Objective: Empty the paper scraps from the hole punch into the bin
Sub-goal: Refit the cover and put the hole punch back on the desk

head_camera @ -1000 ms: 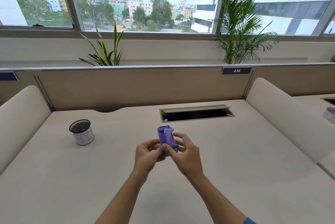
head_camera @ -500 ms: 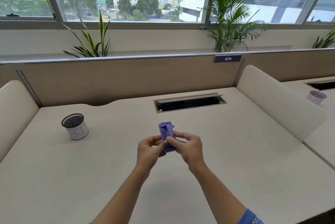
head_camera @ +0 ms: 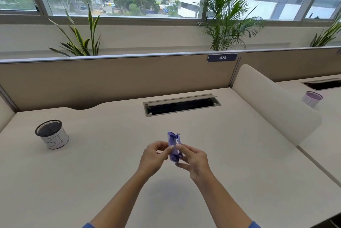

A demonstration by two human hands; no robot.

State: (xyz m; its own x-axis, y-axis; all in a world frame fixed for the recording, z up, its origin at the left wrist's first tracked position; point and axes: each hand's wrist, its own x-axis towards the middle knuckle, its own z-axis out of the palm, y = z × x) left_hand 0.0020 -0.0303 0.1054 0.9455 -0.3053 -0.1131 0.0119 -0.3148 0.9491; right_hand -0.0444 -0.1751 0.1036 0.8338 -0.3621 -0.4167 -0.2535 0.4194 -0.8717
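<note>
Above desk (head_camera: 239,163) | left hand (head_camera: 153,159), right hand (head_camera: 195,161) both pinching hole punch (head_camera: 174,146) | scraps not discernible

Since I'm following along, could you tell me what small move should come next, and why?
Probably carry the purple hole punch, held upright by the left hand and right hand above the desk, leftward over the mesh bin, since it is still far from it.

Bin (head_camera: 52,134) left of hole punch (head_camera: 174,149)
</note>
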